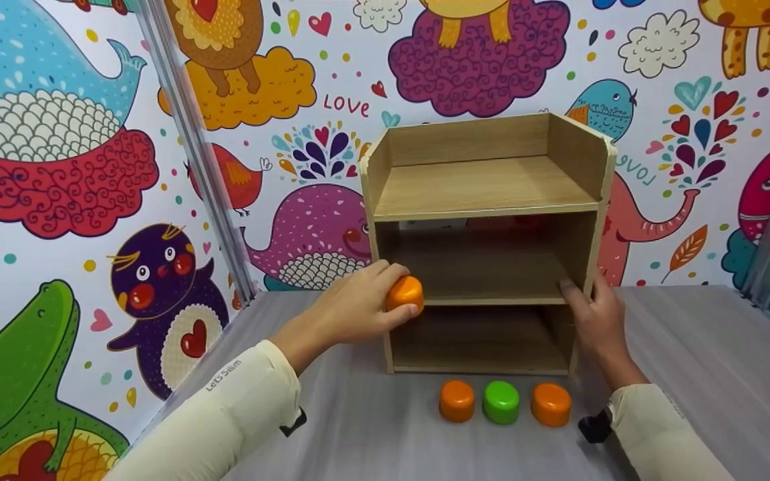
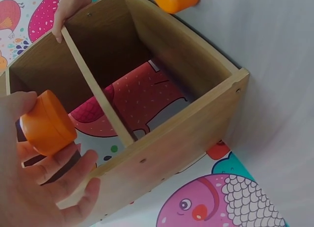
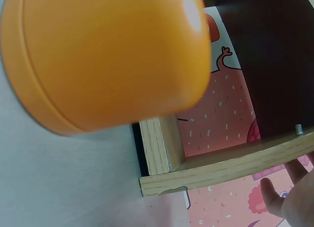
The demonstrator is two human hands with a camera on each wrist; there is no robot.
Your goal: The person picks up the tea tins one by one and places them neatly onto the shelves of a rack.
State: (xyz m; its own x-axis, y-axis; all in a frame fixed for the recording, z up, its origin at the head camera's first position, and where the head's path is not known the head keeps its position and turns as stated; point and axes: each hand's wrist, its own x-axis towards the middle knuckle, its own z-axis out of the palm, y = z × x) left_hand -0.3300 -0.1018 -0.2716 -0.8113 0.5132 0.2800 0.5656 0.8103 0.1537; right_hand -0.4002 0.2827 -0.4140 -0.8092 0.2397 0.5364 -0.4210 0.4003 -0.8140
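Observation:
My left hand [image 1: 351,304] pinches an orange plastic cylinder [image 1: 406,294] with rounded edges, in front of the left side of a small wooden shelf [image 1: 485,187]. In the left wrist view, thumb and fingers sit around this cylinder [image 2: 47,124], level with the upper opening. My right hand [image 1: 600,321] grips the shelf's right side panel, its thumb inside by the middle board and the other fingers outside. On the table before the shelf stand an orange cylinder [image 1: 456,401], a green one [image 1: 501,402] and another orange one [image 1: 551,404].
The shelf has a top tray and two compartments below, standing on a grey table [image 1: 358,427]. Behind it rises a wall [image 1: 331,60] printed with cartoon animals. A metal frame post [image 1: 198,147] runs down the left corner. One orange cylinder [image 3: 108,55] looms large in the right wrist view.

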